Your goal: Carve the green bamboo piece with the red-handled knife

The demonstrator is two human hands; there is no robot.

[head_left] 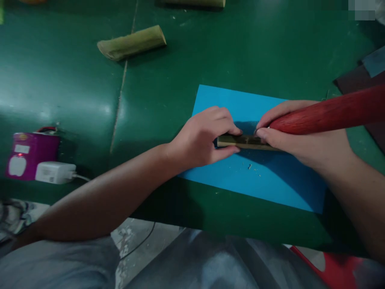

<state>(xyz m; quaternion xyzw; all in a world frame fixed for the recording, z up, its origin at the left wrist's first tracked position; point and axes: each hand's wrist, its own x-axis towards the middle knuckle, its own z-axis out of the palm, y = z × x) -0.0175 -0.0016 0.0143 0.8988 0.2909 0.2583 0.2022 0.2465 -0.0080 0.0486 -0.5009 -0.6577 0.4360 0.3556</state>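
Note:
A short piece of split bamboo lies over a blue sheet, its length running left to right. My left hand grips its left end between thumb and fingers. In my right hand is a carving tool with a thick red wooden handle. The handle slants up to the right, past the frame's edge. My right thumb and forefinger pinch close to the tool's tip, against the bamboo's upper side. Most of the blade is hidden by the fingers. Small shavings are scattered on the sheet just below the bamboo.
Another bamboo piece rests on the green table at upper left, and a further one is cut off by the top edge. A purple box with a white plug adapter stands at left. Dark sheets lie at right.

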